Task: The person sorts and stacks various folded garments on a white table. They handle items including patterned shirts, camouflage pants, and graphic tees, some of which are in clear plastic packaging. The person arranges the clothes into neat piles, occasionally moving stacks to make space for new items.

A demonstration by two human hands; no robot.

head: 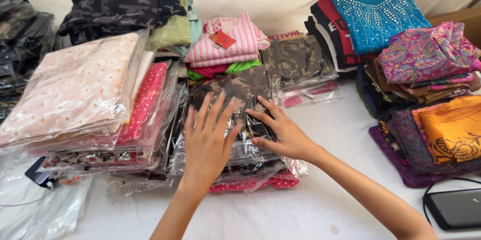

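While both arms reach in from the lower edge of the head view, the left hand (pixel 208 142) lies flat with its fingers spread wide on a camouflage-patterned garment sealed in a clear plastic bag (pixel 235 95), which tops a short stack of bagged clothes in the middle of the white-covered table (pixel 330 130). The right hand (pixel 280 132) rests on the same bag just beside the left, palm down, fingers loosely extended and pressing the plastic; neither hand pinches or grips anything. Under the camouflage bag, a bagged pink dotted garment (pixel 270 182) peeks out at the near edge of the stack.

To the left of the hands stands a taller stack of bagged clothes, topped by a pale peach floral packet (pixel 75 85), with a red dotted packet (pixel 148 100) beside it. Behind them sits a heap of dark camouflage fabric (pixel 120 0). Behind the centre stack lie a folded pink striped garment with a red tag (pixel 230 40) and another bagged camouflage piece (pixel 295 60). On the right are a teal top with beaded trim (pixel 376 15), a folded multicoloured paisley cloth (pixel 426 52) and an orange printed cloth (pixel 453 127). A dark flat device (pixel 456 207) lies at the lower right corner.
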